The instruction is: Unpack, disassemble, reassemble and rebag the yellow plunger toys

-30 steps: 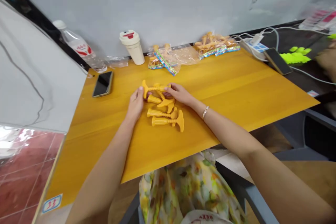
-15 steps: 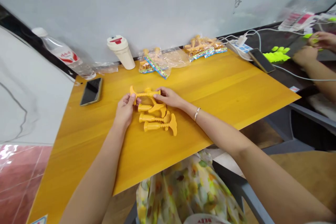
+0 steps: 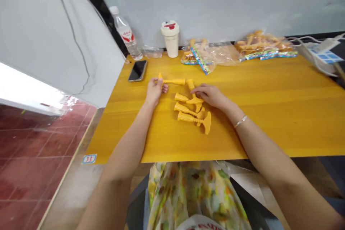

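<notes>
A yellow plastic hammer-like piece [image 3: 175, 81] points rightward from my left hand [image 3: 156, 90], whose fingers are closed round its wide end. My right hand [image 3: 210, 95] is at the upright yellow piece [image 3: 191, 86], fingertips pinched at its side near the wide end. Just below lie more yellow pieces of the same kind: one [image 3: 181, 97] partly under the upright piece, another [image 3: 184, 108] beneath that, and the nearest [image 3: 186, 116] with its wide head to the right.
Along the back of the wooden table [image 3: 161, 143] stand a water bottle [image 3: 127, 35] and a white cup [image 3: 171, 41]. A phone [image 3: 138, 70] lies at the left. Plastic bags with yellow pieces [image 3: 258, 45] lie at the back, with a power strip [image 3: 326, 55] at the right.
The view has swung left. My right hand has let go of the piece in my left hand and moved to the piece on top of the others. The two hands are farther apart.
</notes>
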`<state>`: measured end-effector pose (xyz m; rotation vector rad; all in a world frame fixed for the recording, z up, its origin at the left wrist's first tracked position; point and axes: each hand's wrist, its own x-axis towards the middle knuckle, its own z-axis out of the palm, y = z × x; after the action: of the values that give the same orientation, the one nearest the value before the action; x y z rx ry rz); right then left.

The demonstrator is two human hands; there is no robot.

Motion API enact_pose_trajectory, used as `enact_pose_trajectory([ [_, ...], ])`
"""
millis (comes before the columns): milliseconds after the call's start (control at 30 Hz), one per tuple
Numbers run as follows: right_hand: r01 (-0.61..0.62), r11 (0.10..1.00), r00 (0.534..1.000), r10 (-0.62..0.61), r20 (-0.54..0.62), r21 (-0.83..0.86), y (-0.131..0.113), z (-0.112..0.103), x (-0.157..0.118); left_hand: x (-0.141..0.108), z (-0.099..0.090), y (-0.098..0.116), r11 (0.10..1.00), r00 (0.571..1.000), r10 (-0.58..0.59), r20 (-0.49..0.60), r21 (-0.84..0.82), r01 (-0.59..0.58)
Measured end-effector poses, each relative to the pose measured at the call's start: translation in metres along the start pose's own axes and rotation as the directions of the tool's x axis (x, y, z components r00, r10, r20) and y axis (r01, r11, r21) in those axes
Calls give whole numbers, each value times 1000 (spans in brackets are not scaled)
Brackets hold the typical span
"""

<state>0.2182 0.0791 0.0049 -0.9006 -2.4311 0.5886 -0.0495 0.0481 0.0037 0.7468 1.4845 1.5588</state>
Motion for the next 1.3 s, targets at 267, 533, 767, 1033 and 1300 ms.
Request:
enact_pose_trajectory([
  [267, -84, 968, 996, 76, -39, -237, 5, -11, -5, 2, 0, -8, 984, 980, 148, 133, 83, -160],
  [533, -90, 936, 971, 8, -237, -340, 5, -8, -2, -14, 10, -10, 995, 972, 2, 234, -96, 21],
  [767, -123, 924, 980, 55, -192, -361, -14, 10, 8, -19, 14, -13, 993, 900, -7, 436, -101, 56],
  [1033, -111, 909, 983, 42, -178, -403, -17, 17, 15, -12, 11, -22, 999, 860, 51, 507, -30, -42],
  [1300, -125, 916, 970, 33, -239, -380, -21, 12, 20, -8, 13, -26, 997, 871, 81, 485, -51, -64],
])
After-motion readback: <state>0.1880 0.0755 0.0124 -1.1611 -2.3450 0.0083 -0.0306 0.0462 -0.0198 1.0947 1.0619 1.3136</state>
